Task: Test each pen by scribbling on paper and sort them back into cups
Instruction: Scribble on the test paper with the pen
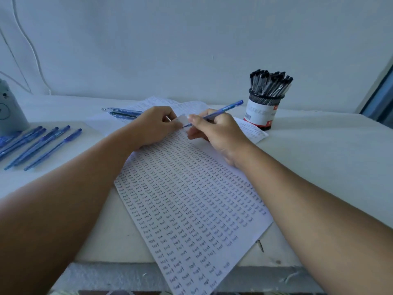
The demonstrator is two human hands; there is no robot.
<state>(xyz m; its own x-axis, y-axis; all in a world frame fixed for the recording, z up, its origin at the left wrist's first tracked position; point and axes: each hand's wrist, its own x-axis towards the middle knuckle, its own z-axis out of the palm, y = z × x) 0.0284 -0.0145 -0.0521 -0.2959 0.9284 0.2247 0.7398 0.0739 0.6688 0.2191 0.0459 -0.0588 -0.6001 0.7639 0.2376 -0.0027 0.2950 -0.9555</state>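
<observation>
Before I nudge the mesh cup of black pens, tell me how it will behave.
The cup probably tips easily: its pens stand tall and fan out above the rim. It likely slides on the smooth table. Probably heavy for its size, being packed full.

Both hands [155,124] meet at the far end of the written sheet [191,199], forearms crossing it. Beyond the right hand [214,133] a cup of black pens [265,103] blocks the way. Left of the left hand a row of blue pens [40,143] lies, with a grey cup [10,109] behind it. Bare counter [329,145] opens to the right.
</observation>
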